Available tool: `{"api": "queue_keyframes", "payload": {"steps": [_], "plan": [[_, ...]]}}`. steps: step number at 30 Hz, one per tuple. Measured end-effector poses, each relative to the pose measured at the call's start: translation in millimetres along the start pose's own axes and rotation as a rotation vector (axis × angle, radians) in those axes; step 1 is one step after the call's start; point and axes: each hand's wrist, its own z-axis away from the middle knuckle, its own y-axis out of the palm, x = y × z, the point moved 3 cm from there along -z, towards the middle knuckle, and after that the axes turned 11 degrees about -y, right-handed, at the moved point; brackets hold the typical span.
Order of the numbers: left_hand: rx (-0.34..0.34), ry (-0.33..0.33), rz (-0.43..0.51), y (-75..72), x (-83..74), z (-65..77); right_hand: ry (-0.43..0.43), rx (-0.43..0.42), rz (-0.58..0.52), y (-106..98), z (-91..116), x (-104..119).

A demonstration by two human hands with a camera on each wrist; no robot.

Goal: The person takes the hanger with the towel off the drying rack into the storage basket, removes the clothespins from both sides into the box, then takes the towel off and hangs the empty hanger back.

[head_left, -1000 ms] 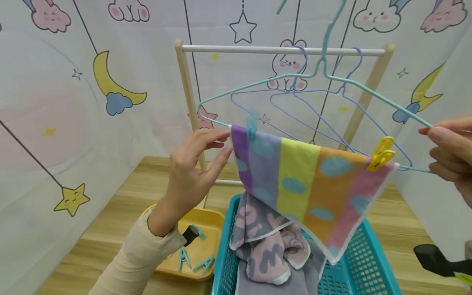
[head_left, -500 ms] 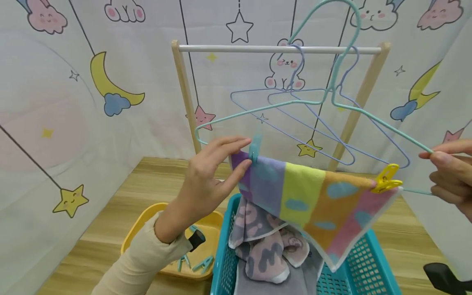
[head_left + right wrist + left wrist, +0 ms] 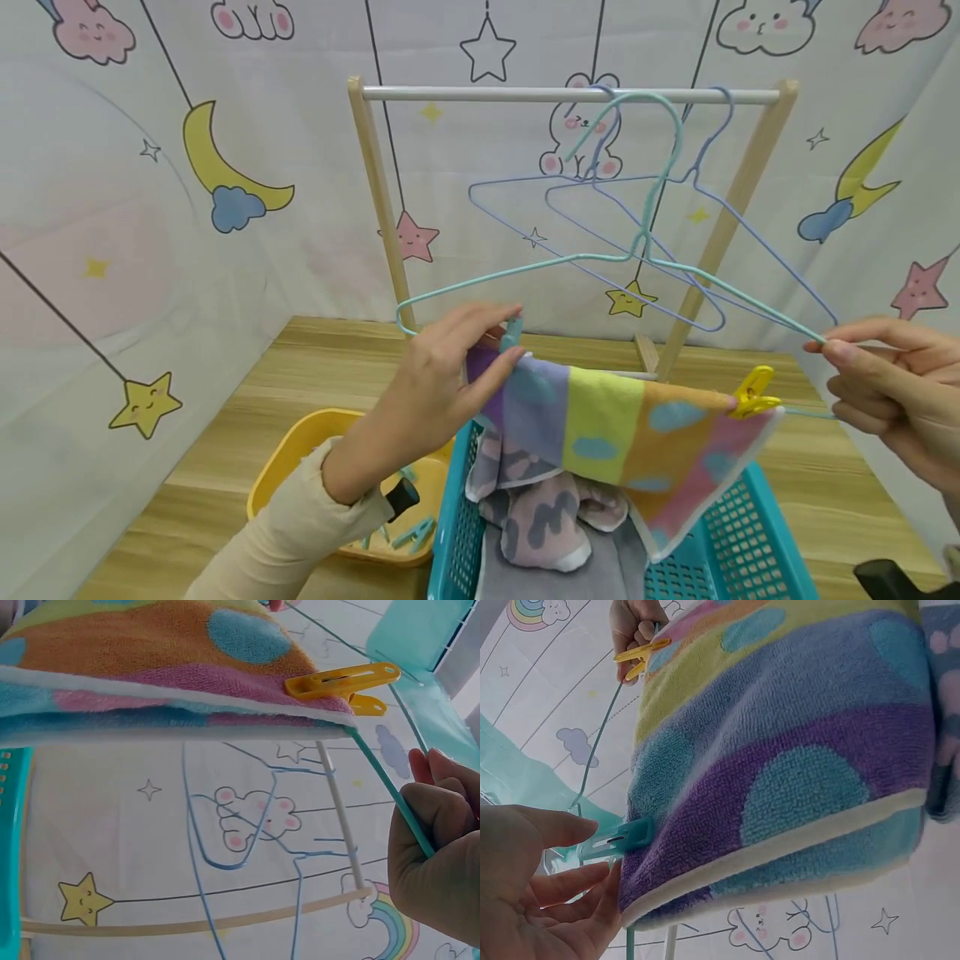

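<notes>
A striped towel (image 3: 600,425) is folded over the bottom bar of a mint-green hanger (image 3: 517,268). My left hand (image 3: 442,375) pinches a light-blue clothespin (image 3: 512,333) at the towel's purple end. In the left wrist view, thumb and fingers lie on either side of that clothespin's (image 3: 619,838) handles, and its other end bites the towel. A yellow clothespin (image 3: 753,393) clips the pink end. My right hand (image 3: 892,383) grips the hanger's right corner; in the right wrist view its curled fingers (image 3: 431,817) hold the green wire.
Below is a teal basket (image 3: 780,533) holding grey-and-pink towels (image 3: 547,525). To its left, a yellow tray (image 3: 273,458) holds several blue-green clothespins (image 3: 412,535). Behind, a rack with a white rail (image 3: 480,94) carries thin blue hangers (image 3: 757,233).
Hanger and towel have come down, and the hanger's hook now shows fully below the rail's height. My left hand has moved right from the towel's edge onto the light-blue clothespin.
</notes>
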Motion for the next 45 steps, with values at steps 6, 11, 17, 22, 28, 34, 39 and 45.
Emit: {"api": "queue_keyframes", "payload": {"steps": [6,11,17,22,28,34,39,45], "plan": [[0.046,-0.059,-0.044,6.2,6.7,6.7,-0.002,0.069,-0.061,-1,8,-13],[0.129,-0.129,-0.007,11.4,12.2,11.3,-0.009,0.119,-0.11,1,12,-21],[0.176,-0.169,0.01,14.9,17.3,16.0,0.035,0.085,-0.053,2,21,-29],[0.2,-0.195,0.034,16.1,19.8,19.6,0.08,0.038,-0.015,1,29,-35],[0.236,-0.222,0.04,17.8,22.6,25.5,0.1,0.029,-0.023,1,37,-46],[0.278,-0.281,0.066,20.4,25.0,32.2,0.114,0.054,-0.025,0,44,-55],[0.285,-0.286,0.056,23.2,28.5,35.3,0.13,0.062,-0.029,-1,47,-60],[0.254,-0.217,0.053,22.6,28.9,38.5,0.143,0.059,-0.017,-2,50,-64]]}}
